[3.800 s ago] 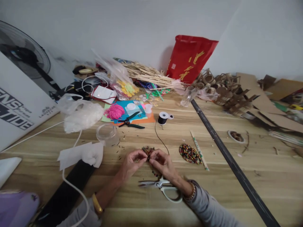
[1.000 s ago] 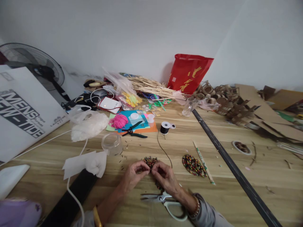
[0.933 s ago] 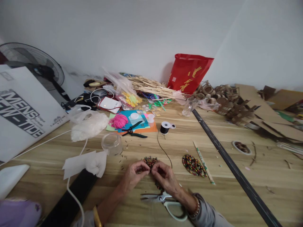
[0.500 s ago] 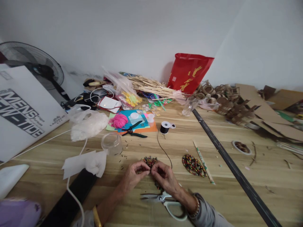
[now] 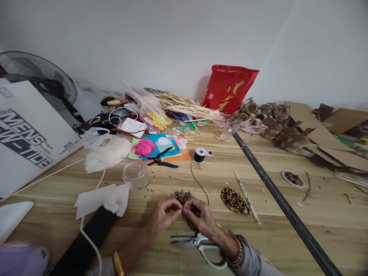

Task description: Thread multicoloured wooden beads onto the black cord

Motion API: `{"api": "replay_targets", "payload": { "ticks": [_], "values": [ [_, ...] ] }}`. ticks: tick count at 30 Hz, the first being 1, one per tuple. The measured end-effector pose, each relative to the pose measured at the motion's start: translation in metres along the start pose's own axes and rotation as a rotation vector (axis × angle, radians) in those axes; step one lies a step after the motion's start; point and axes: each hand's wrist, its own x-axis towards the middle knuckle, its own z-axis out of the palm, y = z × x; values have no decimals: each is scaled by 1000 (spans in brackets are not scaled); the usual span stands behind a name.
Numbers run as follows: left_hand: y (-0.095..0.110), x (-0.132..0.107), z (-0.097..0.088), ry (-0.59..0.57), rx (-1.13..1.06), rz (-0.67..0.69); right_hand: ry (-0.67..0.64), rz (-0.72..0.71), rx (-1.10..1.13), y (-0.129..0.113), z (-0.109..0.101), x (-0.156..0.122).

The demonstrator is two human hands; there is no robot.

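Thumb and forefinger of my left hand [image 5: 164, 214] are pinched together, almost touching the pinched fingertips of my right hand [image 5: 199, 215]. Between them they hold the ends of a string of small multicoloured beads [image 5: 180, 196]; the exact point of grip is too small to make out. The beads lie behind my fingers, and more show under my right hand. A thin black cord [image 5: 198, 180] runs from a white-flanged spool [image 5: 200, 155] to behind my right hand. White-handled scissors [image 5: 212, 256] lie partly beneath my right wrist, blades pointing left.
Right of my hands lie a coiled bead string [image 5: 234, 200] and a thin stick [image 5: 247, 197]. Beyond are black-handled pliers [image 5: 162, 159], pink yarn [image 5: 144, 147] and a clear jar [image 5: 135, 174]. A dark strip [image 5: 276, 195] crosses the table; a white box [image 5: 31, 134] stands left.
My left hand has shifted very slightly downward, and both hands keep their pinch at the same spot. Nothing else on the table has visibly moved.
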Motion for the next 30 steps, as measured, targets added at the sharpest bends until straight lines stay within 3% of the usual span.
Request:
{"api": "replay_targets", "payload": {
  "ticks": [13, 30],
  "values": [
    [-8, -1, 1, -21, 20, 57, -56, 38, 71, 2, 1, 0],
    [-10, 1, 1, 26, -67, -42, 2, -6, 32, 4, -1, 1]
  ]
}}
